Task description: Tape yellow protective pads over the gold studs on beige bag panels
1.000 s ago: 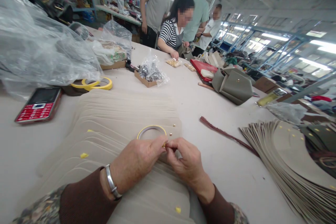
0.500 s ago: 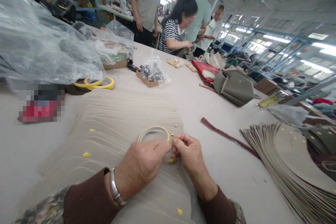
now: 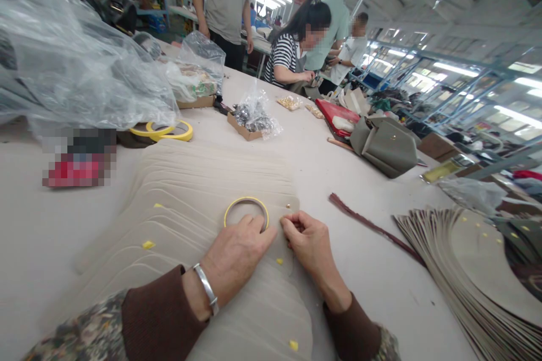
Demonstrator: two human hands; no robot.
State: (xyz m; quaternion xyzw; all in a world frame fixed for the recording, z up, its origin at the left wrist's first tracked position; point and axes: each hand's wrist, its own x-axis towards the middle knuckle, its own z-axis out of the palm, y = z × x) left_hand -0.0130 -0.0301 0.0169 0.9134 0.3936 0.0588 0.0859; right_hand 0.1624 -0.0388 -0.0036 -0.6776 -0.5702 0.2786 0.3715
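Note:
My left hand [image 3: 237,256] rests on a fanned stack of beige leather pieces [image 3: 203,192], its fingers curled against a thin roll of yellow tape [image 3: 246,211] lying flat on top. My right hand [image 3: 307,242] is right beside it, fingertips pinched and pressed onto the top piece near a small brass stud [image 3: 288,206]; what the pinch holds is too small to make out. Small yellow tape scraps [image 3: 148,245] dot the stack. A silver bracelet sits on my left wrist.
Two yellow tape rolls [image 3: 169,131] lie beyond the stack by a big clear plastic bag [image 3: 80,73]. A red phone [image 3: 78,169] is at left. A second fan of leather pieces [image 3: 461,271], a dark red strap [image 3: 372,228] and a grey handbag [image 3: 387,146] lie at right. Several people work at the far end.
Both hands have lowered from pinching together above the stack and now press onto the top piece; the left fingers now lie by the tape roll. The view has shifted slightly.

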